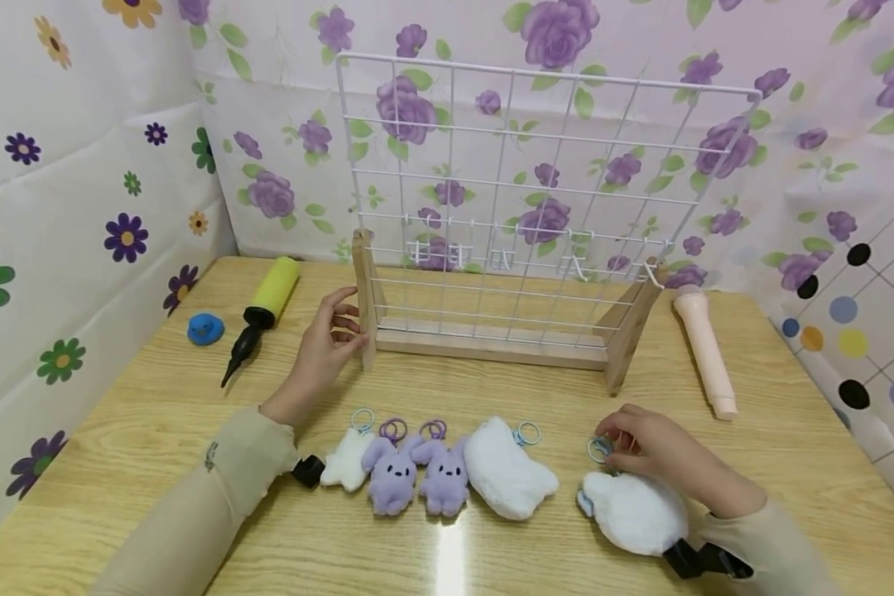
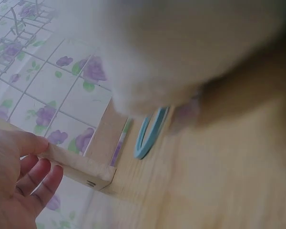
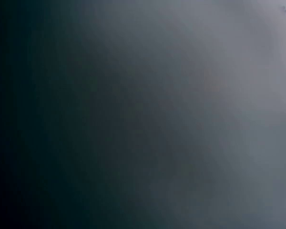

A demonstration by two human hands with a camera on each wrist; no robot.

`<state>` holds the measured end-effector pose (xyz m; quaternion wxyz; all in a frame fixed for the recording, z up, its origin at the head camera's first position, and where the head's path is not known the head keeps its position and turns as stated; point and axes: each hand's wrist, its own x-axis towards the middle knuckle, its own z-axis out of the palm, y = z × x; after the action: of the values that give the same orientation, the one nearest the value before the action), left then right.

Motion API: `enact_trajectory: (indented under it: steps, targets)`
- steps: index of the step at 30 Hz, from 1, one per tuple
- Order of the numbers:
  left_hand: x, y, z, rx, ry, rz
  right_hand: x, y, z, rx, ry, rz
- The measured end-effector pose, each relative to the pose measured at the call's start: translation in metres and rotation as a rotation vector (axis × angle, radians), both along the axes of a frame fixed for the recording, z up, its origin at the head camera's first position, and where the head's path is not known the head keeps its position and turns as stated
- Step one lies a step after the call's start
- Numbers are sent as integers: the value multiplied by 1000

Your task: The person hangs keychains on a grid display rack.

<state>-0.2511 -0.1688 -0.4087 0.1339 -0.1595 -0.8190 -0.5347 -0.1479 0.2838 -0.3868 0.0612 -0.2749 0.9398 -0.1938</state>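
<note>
My left hand (image 1: 329, 339) holds the left wooden leg (image 1: 366, 306) of a white wire grid rack (image 1: 502, 207), thumb in front and fingers behind; the left wrist view shows the thumb of that hand (image 2: 19, 176) on the wooden edge (image 2: 76, 167). My right hand (image 1: 651, 447) pinches the light blue key ring (image 1: 598, 449) of a white plush (image 1: 636, 513) lying on the table. To its left lie a larger white plush (image 1: 507, 472), two purple plush rabbits (image 1: 392, 478) and a small white plush (image 1: 346, 459), each with a ring. The right wrist view is dark and blurred.
Several white hooks (image 1: 458, 255) hang on the grid. A yellow and black pump (image 1: 274, 290) and a blue toy duck (image 1: 205, 329) lie at the left. A pale pink cylindrical object (image 1: 704, 352) lies right of the rack. Flowered cloth (image 1: 283, 124) hangs behind.
</note>
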Motion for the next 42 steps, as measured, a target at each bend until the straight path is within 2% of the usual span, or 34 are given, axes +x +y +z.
enact_trajectory:
  steps: [5, 11, 20, 27, 35, 42]
  targets:
    - [1, 0, -2, 7, -5, 4, -1, -3, -8, 33, 21, 1]
    - [-1, 0, -4, -3, 19, 11, -1, -4, -10, 41, 51, -26]
    - [0, -1, -3, -6, 12, 12, 0, -6, -8, -24, 24, -67]
    - [1, 0, -2, -6, 5, 6, -2, -4, -6, -72, -61, -91]
    - [0, 0, -2, 2, -4, 3, -1, 4, -1, -100, -84, -61]
    - [-1, -1, -3, 4, -14, 5, -1, 14, 10, -159, -150, -34]
